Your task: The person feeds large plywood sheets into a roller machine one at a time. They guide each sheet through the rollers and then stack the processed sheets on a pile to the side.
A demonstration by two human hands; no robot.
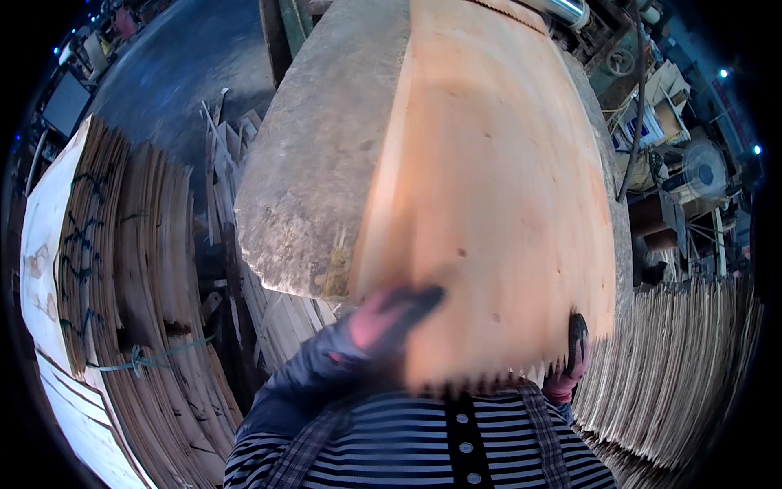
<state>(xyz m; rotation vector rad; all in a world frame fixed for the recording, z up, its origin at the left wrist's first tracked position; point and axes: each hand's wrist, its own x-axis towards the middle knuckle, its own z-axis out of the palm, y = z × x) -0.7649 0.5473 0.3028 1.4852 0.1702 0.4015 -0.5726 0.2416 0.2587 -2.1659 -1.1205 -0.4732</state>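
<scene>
Two gloved hands are at the near end of one broad wood veneer sheet (505, 204), which lies along the right part of the worn grey surface (322, 147) and overhangs its near edge. We see the left hand (395, 316) across the sheet's near left corner, fingers stretched forward; the right hand (577, 352) is at the near right corner, a dark fingertip along the top face. We judge that the hands sit wide apart because so thin and broad a sheet would sag or skew if guided from one side, and that the overhang leaves its ragged end within reach.

Left of the surface, teal twine (137, 361) crosses a veneer stack (155, 269), presumably to keep it together; another stack (676, 367) is beyond the near right corner.

Motion blurs the left hand, so we cannot tell whether it presses, grips or merely hovers. The underside of the right hand is hidden, so its grip is uncertain too. Past the surface's far edge, the picture cuts off the metal roller (570, 11).
</scene>
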